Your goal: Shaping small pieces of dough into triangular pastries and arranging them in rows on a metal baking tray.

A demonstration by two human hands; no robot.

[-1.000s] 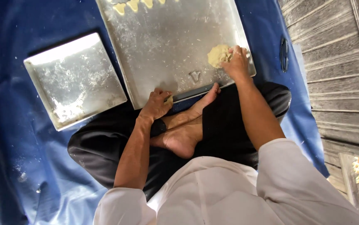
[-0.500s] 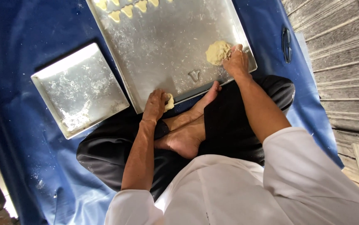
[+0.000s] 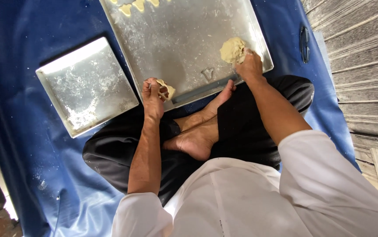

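I sit cross-legged on a blue sheet [image 3: 31, 145] with a large floured metal tray [image 3: 184, 39] in front of my knees. My left hand [image 3: 152, 96] is closed around a small piece of pale dough [image 3: 168, 90] at the tray's near edge. My right hand [image 3: 249, 66] rests on the tray's near right corner, its fingers touching a bigger lump of dough [image 3: 232, 49]. A small triangular metal cutter [image 3: 207, 73] lies on the tray between my hands. Several cut dough shapes [image 3: 132, 6] line the tray's far edge.
A smaller square metal tray [image 3: 85, 85], dusted with flour, lies on the sheet to the left. A dark oval object [image 3: 304, 44] sits on the sheet at the right. Wooden floorboards [image 3: 360, 57] run along the right side. My bare feet [image 3: 197, 131] are crossed below the big tray.
The view has shifted, so everything sits lower right in the frame. My left hand has lifted its dough piece slightly at the tray edge. My right hand stays by the big lump.
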